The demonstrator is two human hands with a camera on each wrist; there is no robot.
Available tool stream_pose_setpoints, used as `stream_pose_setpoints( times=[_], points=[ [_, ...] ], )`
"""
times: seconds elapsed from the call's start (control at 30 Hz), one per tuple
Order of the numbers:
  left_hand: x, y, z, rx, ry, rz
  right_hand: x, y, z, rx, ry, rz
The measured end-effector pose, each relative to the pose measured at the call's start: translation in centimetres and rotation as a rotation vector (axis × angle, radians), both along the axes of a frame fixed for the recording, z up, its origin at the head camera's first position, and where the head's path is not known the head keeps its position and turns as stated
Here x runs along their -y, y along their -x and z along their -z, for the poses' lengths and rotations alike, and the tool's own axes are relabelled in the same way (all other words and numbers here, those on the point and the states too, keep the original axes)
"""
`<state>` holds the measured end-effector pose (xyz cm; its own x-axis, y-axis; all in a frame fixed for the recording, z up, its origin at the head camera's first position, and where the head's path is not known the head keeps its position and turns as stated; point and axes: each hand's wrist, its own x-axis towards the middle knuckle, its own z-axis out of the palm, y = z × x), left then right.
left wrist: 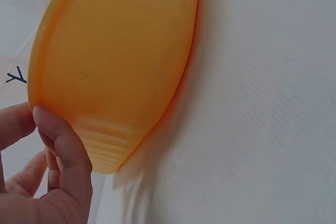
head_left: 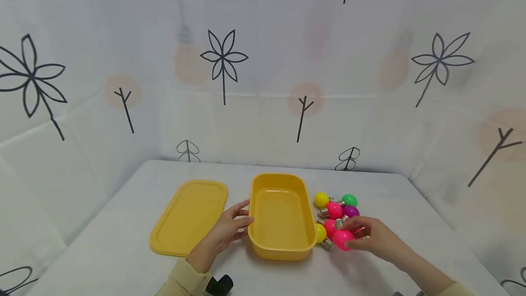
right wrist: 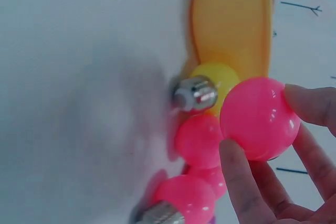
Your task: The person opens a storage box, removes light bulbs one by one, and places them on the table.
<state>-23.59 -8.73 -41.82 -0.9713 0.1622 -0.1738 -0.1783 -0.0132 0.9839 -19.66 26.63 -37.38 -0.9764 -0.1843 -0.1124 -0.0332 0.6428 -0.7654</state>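
A yellow plastic box [head_left: 283, 223] stands upright on the white table. At its left side my left hand [head_left: 228, 229] holds the rim between thumb and fingers; the left wrist view shows the fingertips at the edge of the box wall [left wrist: 121, 51]. My right hand [head_left: 380, 239] holds a pink light bulb [right wrist: 257, 119] by its round part, raised over the other bulbs. Under and behind it lie a yellow bulb [right wrist: 218, 80] with a silver screw base and more pink bulbs [right wrist: 197, 141]. The held bulb's base is mostly hidden.
A flat yellow lid [head_left: 189, 218] lies left of the box. Right of the box, a yellow bulb [head_left: 321, 200], a green bulb [head_left: 349, 200] and a purple bulb [head_left: 351, 212] lie among the others. A patterned white cloth [head_left: 259, 122] hangs behind the table.
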Motion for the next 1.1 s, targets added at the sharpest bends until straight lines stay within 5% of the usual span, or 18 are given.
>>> stream_pose_setpoints(
  times=[0.67,0.9,1.1],
  points=[
    [-0.2,-0.1,-0.2,0.001,0.012,-0.015,-1.3,0.9,3.2,0.111,-0.022,0.119],
    [0.0,-0.3,-0.1,-0.008,0.028,-0.011,-1.9,1.0,2.9,0.101,-0.035,0.097],
    [1.8,-0.7,-0.4,-0.029,0.104,-0.018,-2.9,1.6,1.0,0.08,-0.065,0.13]
  ],
)
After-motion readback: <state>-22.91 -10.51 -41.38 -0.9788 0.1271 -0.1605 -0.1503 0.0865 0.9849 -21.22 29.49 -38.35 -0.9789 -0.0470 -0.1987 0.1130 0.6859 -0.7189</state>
